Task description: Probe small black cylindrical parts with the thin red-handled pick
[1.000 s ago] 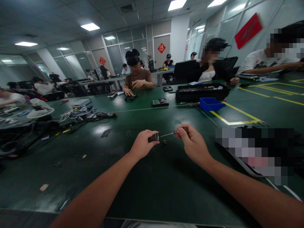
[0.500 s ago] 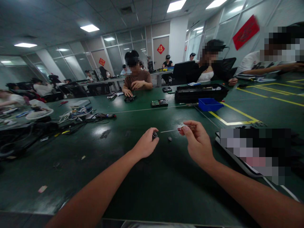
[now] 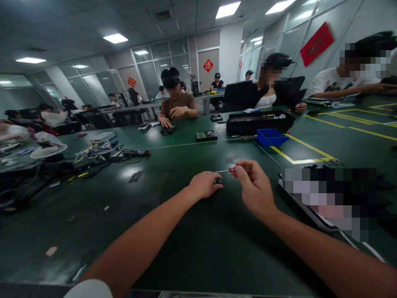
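Observation:
Resting at the middle of the green table [image 3: 173, 231], my left hand [image 3: 204, 184] has its fingers closed round a small dark round part [image 3: 218, 181]; its exact kind is too small to make out. My right hand [image 3: 257, 184] is raised just to the right, pinching what looks like a thin-shafted screwdriver [image 3: 221, 171]. Its metal shaft points left, passing above my left hand's knuckles. A small silvery and red piece [image 3: 232, 166] shows at my right fingertips, partly hidden by them.
Beyond my hands lie an open hard drive [image 3: 206, 135], a blue bin [image 3: 272, 137] and a long black tray [image 3: 260, 122]. Cables [image 3: 96, 157] and a pen-like tool [image 3: 136, 152] are at left. A pixelated flat device [image 3: 328, 198] lies at right. Co-workers sit across the table.
My left hand has moved right, to where a small dark part lay on the table, and its fingers now close there. My right hand stays nearly in place, still holding the screwdriver.

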`<state>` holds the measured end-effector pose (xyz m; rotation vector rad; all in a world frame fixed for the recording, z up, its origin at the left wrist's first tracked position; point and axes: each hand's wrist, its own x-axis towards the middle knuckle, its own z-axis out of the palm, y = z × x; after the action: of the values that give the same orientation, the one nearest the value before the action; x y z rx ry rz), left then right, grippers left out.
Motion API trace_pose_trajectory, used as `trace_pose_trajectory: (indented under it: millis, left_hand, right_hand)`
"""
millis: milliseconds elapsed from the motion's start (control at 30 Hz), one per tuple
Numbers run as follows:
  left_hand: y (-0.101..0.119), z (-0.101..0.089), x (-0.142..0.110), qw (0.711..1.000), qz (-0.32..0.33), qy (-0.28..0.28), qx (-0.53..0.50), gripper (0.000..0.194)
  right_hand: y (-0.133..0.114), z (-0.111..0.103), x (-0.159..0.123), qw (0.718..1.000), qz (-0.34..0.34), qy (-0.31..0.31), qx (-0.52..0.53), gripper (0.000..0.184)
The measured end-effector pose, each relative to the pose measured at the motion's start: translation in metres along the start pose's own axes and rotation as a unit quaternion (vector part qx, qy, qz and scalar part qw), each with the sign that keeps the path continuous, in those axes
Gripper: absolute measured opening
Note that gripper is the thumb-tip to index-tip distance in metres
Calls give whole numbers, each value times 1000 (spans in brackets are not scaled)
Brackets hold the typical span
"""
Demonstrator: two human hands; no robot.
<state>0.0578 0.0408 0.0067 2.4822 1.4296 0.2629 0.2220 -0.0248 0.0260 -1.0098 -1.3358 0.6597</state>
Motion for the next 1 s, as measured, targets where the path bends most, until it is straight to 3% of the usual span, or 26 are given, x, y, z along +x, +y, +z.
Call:
trace_pose_trajectory:
  millis: [133, 267, 467, 567, 767, 1000]
  left_hand:
    - [-1, 0, 9, 1000, 10, -8, -18, 24]
    - [-10, -7, 10, 994, -16, -11, -111, 18]
    - [-52, -34, -7, 958, -113, 31, -260, 32]
    - [-78, -52, -25, 925, -173, 57, -333, 35]
    - [-133, -89, -75, 850, -230, 138, -453, 31]
    - [-182, -134, -158, 790, -314, 280, -446, 20]
  right_hand:
    - [3, 0, 0, 1000, 1, -1, -1, 17]
    - [7, 0, 1, 1000, -5, 4, -5, 19]
    - [8, 1, 1, 1000, -1, -4, 3, 19]
    - [8, 2, 1, 1000, 1, -10, 10, 19]
    - [11, 1, 2, 1000, 16, -16, 3, 21]
    - [9, 2, 2, 1000, 22, -18, 6, 21]
